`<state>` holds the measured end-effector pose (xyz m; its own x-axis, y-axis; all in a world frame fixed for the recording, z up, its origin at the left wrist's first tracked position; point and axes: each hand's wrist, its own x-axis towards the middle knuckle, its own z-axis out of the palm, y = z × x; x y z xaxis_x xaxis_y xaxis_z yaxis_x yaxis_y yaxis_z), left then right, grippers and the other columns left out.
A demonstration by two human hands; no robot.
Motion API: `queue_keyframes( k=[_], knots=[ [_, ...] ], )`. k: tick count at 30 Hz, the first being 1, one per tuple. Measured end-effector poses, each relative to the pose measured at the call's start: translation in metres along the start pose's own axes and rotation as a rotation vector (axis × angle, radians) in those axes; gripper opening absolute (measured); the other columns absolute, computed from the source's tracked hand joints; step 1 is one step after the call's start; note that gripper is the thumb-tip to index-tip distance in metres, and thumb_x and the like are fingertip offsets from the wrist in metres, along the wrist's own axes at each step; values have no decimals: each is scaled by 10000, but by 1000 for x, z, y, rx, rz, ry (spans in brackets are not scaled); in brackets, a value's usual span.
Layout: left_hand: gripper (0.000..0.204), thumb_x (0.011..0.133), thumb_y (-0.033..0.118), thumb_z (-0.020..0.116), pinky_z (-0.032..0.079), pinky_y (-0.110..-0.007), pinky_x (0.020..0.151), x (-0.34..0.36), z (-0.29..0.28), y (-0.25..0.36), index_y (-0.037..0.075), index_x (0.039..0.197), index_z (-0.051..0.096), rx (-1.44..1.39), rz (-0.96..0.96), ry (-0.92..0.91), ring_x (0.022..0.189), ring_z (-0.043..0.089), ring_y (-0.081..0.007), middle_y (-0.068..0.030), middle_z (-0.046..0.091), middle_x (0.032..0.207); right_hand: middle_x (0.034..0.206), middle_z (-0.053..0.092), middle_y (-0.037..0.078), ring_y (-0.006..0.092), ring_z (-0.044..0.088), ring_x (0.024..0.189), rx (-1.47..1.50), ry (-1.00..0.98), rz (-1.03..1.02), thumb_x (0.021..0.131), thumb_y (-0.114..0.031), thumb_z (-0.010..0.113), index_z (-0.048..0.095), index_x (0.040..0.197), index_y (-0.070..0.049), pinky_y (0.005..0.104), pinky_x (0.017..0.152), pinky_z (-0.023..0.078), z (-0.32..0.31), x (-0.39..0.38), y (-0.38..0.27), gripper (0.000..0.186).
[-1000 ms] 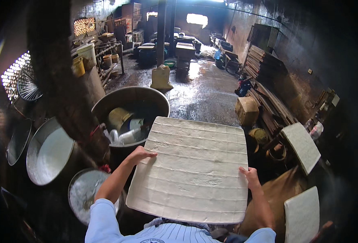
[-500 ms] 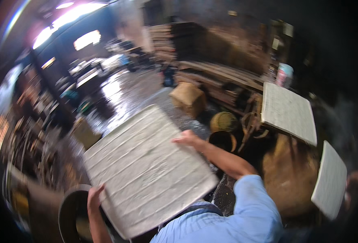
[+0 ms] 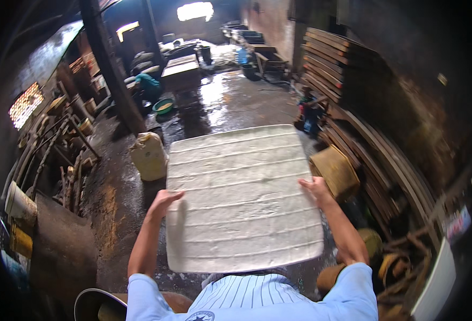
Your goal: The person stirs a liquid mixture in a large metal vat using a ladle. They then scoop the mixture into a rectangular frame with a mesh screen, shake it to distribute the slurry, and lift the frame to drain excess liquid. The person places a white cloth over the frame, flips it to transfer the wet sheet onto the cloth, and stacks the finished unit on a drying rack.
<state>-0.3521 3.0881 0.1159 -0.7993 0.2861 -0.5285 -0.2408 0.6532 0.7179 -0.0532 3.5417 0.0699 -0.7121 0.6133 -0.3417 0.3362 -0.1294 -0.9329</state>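
A large, nearly square off-white slab point(image 3: 241, 224), crossed by parallel raised ridges and looking like pressed curd, is held out level in front of my chest. My left hand point(image 3: 168, 200) is closed on its left edge, with the thumb lying on top. On the opposite edge, a little higher up, my right hand point(image 3: 316, 188) grips it the same way. The fingers under the slab are hidden, and so is whatever supports it from below. Part of another white slab point(image 3: 436, 283) shows at the lower right, apart from my hands.
A yellowish jerrycan point(image 3: 149, 158) stands beyond my left hand, and a yellow-brown box point(image 3: 335, 172) beyond my right. Long planks point(image 3: 377, 155) line the right wall. Sticks point(image 3: 70, 182) lean at left. Farther off, a person point(image 3: 148, 85) crouches near a green basin point(image 3: 163, 106) on the wet floor.
My view has swung to the right, away from the pale slabs' side toward the open floor's depth. The held slab has turned square to me, and both hands still grip it.
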Motion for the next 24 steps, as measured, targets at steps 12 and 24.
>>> queue_keyframes(
  k=[12, 24],
  knots=[
    [729, 629, 496, 844, 374, -435, 998, -3, -2, 21, -71, 1051, 668, 34, 46, -97, 1219, 490, -348, -260, 591, 1191, 805, 638, -12, 75, 570, 731, -24, 87, -1, 797, -157, 751, 675, 910, 6, 240, 679, 451, 0, -18, 29, 212],
    [542, 655, 439, 843, 415, -356, 934, 35, -67, -30, -9, 937, 728, -101, 223, -38, 1116, 564, -218, -181, 657, 1113, 762, 638, -3, 77, 554, 642, -13, -56, -132, 801, -190, 734, 675, 827, -6, 240, 587, 435, 76, 3, -33, 195]
  ],
)
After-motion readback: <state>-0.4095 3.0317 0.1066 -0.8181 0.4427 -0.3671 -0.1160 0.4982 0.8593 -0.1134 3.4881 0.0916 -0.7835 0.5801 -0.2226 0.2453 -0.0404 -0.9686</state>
